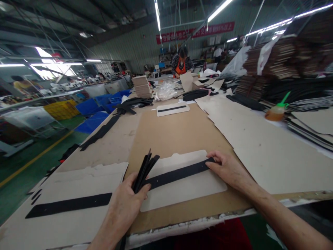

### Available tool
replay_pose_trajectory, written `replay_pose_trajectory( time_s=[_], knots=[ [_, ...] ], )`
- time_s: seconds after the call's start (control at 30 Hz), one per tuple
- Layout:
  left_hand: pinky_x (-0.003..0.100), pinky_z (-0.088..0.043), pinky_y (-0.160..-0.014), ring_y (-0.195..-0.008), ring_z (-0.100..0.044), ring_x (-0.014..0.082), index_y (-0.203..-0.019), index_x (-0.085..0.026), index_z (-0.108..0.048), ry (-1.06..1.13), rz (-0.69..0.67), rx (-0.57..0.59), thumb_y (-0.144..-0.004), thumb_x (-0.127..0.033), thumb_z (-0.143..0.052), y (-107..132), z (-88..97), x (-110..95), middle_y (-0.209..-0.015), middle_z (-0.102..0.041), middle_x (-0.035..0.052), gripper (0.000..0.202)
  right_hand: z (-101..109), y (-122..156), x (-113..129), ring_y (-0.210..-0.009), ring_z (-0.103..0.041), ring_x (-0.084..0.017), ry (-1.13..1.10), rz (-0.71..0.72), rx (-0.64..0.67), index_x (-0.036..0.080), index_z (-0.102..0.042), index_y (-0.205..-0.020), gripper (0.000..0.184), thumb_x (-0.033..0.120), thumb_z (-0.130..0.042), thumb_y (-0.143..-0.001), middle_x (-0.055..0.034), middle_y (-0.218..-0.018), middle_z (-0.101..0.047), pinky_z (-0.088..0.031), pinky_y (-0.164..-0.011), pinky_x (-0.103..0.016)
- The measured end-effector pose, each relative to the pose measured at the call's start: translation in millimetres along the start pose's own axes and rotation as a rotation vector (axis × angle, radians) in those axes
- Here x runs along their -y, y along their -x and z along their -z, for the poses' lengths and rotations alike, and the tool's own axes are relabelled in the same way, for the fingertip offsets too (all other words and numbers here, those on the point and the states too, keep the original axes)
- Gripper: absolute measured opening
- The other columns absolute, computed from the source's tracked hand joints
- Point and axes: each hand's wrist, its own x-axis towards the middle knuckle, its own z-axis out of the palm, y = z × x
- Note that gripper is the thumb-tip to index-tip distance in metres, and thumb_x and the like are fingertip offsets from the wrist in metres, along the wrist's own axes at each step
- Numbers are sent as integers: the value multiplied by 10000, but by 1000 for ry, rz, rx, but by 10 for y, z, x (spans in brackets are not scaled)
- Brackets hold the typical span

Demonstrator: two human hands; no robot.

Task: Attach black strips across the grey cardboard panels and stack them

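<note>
A pale card panel [187,189] lies on the brown board at the table's near edge, with a black strip [179,172] laid across it. My left hand [127,199] is closed round a bundle of black strips [144,170] that stick up and away, and its thumb rests by the left end of the laid strip. My right hand [227,168] lies on the strip's right end, fingers pressed down on it.
Another card panel with a black strip [70,205] lies to the left. A third [173,108] sits farther up the table. Loose black strips [104,130] trail along the left edge. An orange glue bottle [277,111] stands at right. A person in an orange apron [180,64] works at the far end.
</note>
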Motion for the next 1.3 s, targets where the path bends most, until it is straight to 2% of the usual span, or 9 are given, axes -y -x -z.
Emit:
replay_pose_trajectory(
  time_s=[0.2,0.3,0.4,0.47,0.83,1.03,1.2,1.3],
  knots=[
    [332,-459,-675,-655,-633,232,-1018,-186,-640,22,47,-51,-685,-433,-598,-83,-73,50,-648,-642,-15,417,-102,-34,-52,-586,-506,-145,98,-1,-1,215,-635,-922,180,307,-566,-784,46,-609,-512,-336,-551,-269],
    [349,-466,-720,-707,-642,244,-1020,-189,-644,-3,50,-42,-691,-431,-579,-125,-109,90,-750,-689,16,413,-111,-30,-38,-584,-504,-146,129,-4,7,214,-636,-929,175,292,-570,-787,46,-602,-503,-335,-558,-274],
    [372,-466,-828,-864,-657,273,-995,-194,-661,-24,40,-43,-678,-415,-558,-152,-145,96,-932,-721,56,400,-112,-23,-29,-591,-512,-155,149,-9,13,214,-633,-959,189,292,-565,-800,43,-607,-508,-334,-565,-284],
    [378,-451,-894,-963,-649,287,-981,-198,-669,-32,31,-43,-674,-402,-541,-163,-166,84,-983,-725,64,390,-112,-14,-27,-598,-518,-158,157,-25,16,216,-630,-962,186,300,-561,-810,40,-613,-512,-338,-574,-287],
    [351,-478,-897,-994,-662,278,-996,-212,-670,-61,23,-29,-700,-370,-516,-202,-213,155,-1003,-742,39,369,-137,-14,-3,-582,-503,-150,209,-52,18,242,-624,-948,166,336,-575,-820,43,-626,-524,-323,-570,-284],
    [369,-488,-884,-983,-666,298,-1027,-221,-673,-45,50,-20,-691,-416,-541,-210,-198,198,-968,-746,29,410,-145,-11,-30,-597,-513,-152,210,-33,11,248,-623,-947,165,362,-567,-840,38,-645,-532,-338,-583,-287],
    [380,-472,-929,-1045,-648,305,-1024,-236,-679,-19,71,-2,-677,-435,-546,-239,-221,255,-1041,-742,30,423,-142,6,-36,-591,-510,-152,211,-31,12,241,-621,-955,171,358,-560,-846,38,-638,-525,-337,-583,-290],
    [377,-475,-926,-1028,-656,301,-1012,-256,-685,-16,74,-28,-677,-446,-558,-264,-249,306,-1013,-748,16,406,-146,-3,-31,-597,-516,-157,211,-56,11,244,-622,-967,181,363,-551,-850,37,-638,-525,-335,-582,-291]
  ],
)
